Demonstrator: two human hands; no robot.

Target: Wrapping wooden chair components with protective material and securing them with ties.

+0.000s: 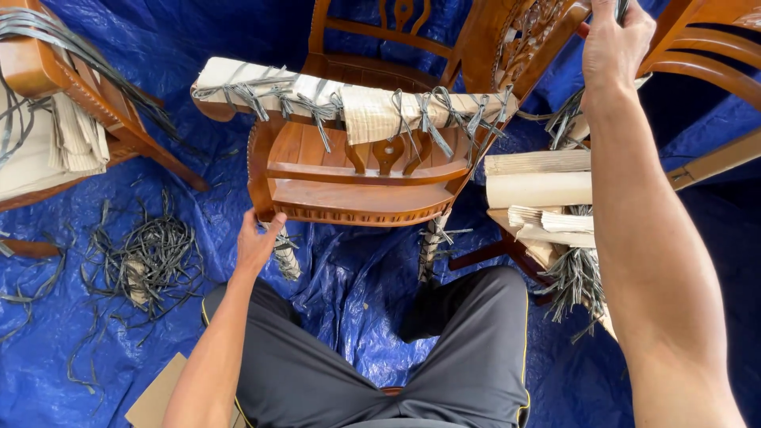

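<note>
Nearest the camera, the person is sitting with legs in dark grey trousers (468, 349) stretched over a blue tarp (349, 285) on the floor. Just past the left knee, the left hand (258, 242) is reaching forward, fingers loosely curled and partly open, touching the wrapped chair leg (285, 255) where grey plastic straps are binding paper padding around it; whether it is actually gripping the leg cannot be told. That leg is lying straight ahead of the left hand, its long axis running away and slightly right.

Left of this, a heap of cut straps (151, 261) is lying on the tarp. Beyond the hand, the wooden chair (357, 190) is lying tipped over, its top rail (349, 107) running left to right, wrapped in corrugated paper and tied with more straps.

Farther off, the right hand (614, 40) is stretching up and away, closed around a strap end near the carved back of a second chair (531, 32). The left hand is much nearer the first chair.
</note>
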